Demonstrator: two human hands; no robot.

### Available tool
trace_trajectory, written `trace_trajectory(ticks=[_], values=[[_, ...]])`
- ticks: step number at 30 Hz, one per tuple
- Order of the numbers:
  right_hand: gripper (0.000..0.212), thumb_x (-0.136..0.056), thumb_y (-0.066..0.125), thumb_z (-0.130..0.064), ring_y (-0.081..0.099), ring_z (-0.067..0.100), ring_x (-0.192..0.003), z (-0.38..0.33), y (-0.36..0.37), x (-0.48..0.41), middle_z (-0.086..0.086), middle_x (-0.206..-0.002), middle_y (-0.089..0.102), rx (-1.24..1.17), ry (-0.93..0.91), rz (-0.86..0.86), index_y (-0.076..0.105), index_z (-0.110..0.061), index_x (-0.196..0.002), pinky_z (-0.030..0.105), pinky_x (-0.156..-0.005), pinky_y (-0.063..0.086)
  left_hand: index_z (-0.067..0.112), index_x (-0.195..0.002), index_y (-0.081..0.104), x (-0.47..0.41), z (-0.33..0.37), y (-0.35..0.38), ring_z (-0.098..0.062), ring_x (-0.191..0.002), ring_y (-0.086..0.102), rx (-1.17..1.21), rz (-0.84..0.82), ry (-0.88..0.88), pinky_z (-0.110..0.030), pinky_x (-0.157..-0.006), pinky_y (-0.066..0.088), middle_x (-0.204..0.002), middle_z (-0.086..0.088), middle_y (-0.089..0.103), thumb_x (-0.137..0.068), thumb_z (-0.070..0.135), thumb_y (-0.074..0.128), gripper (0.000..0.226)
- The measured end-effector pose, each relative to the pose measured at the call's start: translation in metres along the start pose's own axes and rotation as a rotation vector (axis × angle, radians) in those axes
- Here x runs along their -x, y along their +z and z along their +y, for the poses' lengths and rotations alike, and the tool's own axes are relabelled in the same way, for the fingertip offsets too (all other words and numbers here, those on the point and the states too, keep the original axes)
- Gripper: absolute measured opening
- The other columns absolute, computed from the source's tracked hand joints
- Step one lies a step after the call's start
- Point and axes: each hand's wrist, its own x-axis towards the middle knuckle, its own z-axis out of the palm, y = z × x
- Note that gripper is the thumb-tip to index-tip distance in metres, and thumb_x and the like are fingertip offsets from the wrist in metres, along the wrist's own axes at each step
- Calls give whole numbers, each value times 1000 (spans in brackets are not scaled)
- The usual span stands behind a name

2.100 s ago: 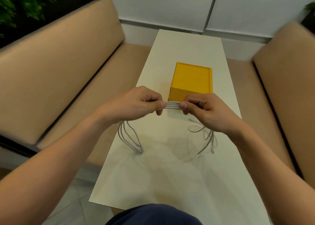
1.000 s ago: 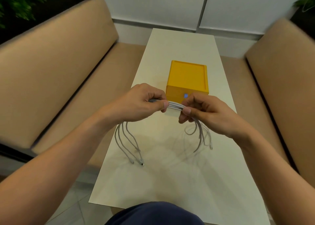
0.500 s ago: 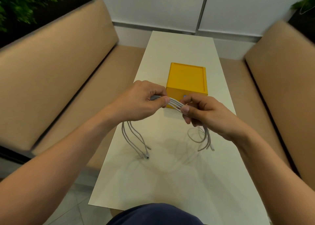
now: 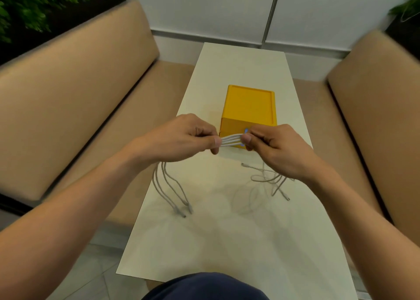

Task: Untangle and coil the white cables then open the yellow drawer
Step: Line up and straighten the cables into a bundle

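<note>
My left hand (image 4: 181,140) and right hand (image 4: 276,148) pinch white cables (image 4: 230,140) taut between them, frame centre, above table (image 4: 227,243). Loose ends dangle below each fist, tips touching tabletop. Yellow drawer (image 4: 250,105) just behind, shut, upper centre.

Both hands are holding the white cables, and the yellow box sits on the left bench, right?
Not quite: the head view shows the box on the table instead. The left hand and right hand do hold the cables.
</note>
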Motion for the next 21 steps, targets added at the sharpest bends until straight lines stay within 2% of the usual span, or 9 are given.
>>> trace_trajectory(ticks=[2, 5, 7, 9, 12, 14, 17, 21], values=[[32, -106, 52, -39, 50, 10, -56, -2, -1, 0, -13, -63, 56, -49, -8, -44, 68, -26, -82, 27, -53, 34, 24, -80, 75, -1, -6, 0, -8, -50, 36, -49, -24, -46, -20, -49, 28, -54, 9, 43, -103, 37, 58, 31], [32, -104, 49, -47, 48, 10, -57, -1, 1, -1, -3, -64, 56, 3, 21, -260, 73, -30, -95, 39, -59, 40, 19, -77, 72, -3, -13, 4, -8, -49, 39, -153, -1, -46, -20, -48, 30, -53, 8, 46, -103, 35, 58, 34], [33, -103, 48, -49, 51, 11, -60, 1, -1, 0, -2, -67, 58, 45, 23, -361, 71, -30, -91, 41, -63, 44, 16, -75, 70, -4, -14, 6, -6, -50, 43, -173, 35, -9, -17, -49, 31, -51, 11, 50, -103, 32, 59, 34], [32, -103, 51, -47, 49, 10, -60, 2, -8, -1, -4, -66, 56, -29, -6, -404, 68, -29, -83, 35, -62, 42, 18, -74, 69, -4, -14, 4, -7, -52, 44, -148, 34, 22, -17, -50, 31, -52, 15, 51, -102, 32, 60, 33], [37, -102, 55, -47, 41, 13, -61, 7, -20, -3, 2, -67, 48, -226, -4, -414, 66, -20, -79, 32, -62, 34, 24, -74, 69, -6, -12, -2, -8, -53, 36, -30, -37, 38, -19, -52, 29, -53, 12, 43, -103, 33, 60, 32], [39, -103, 55, -45, 41, 10, -62, 9, -19, -4, -3, -66, 48, -257, -8, -353, 66, -17, -77, 32, -64, 33, 24, -74, 69, -6, -12, -4, -13, -57, 36, 68, -91, 49, -23, -55, 29, -56, 9, 41, -104, 34, 59, 33], [38, -104, 54, -41, 41, 7, -61, 7, -14, -7, -9, -64, 48, -245, -11, -248, 63, -19, -74, 32, -63, 32, 15, -78, 67, -6, -13, -7, -15, -61, 40, 127, -127, 36, -22, -57, 32, -60, 4, 48, -105, 33, 56, 34], [36, -105, 54, -39, 46, 19, -65, -1, -10, -8, 7, -72, 56, -228, -54, -252, 64, -21, -76, 36, -64, 37, 13, -83, 68, -6, -7, -12, -12, -62, 60, 24, -155, -12, -24, -63, 47, -69, 3, 66, -106, 43, 50, 41]])
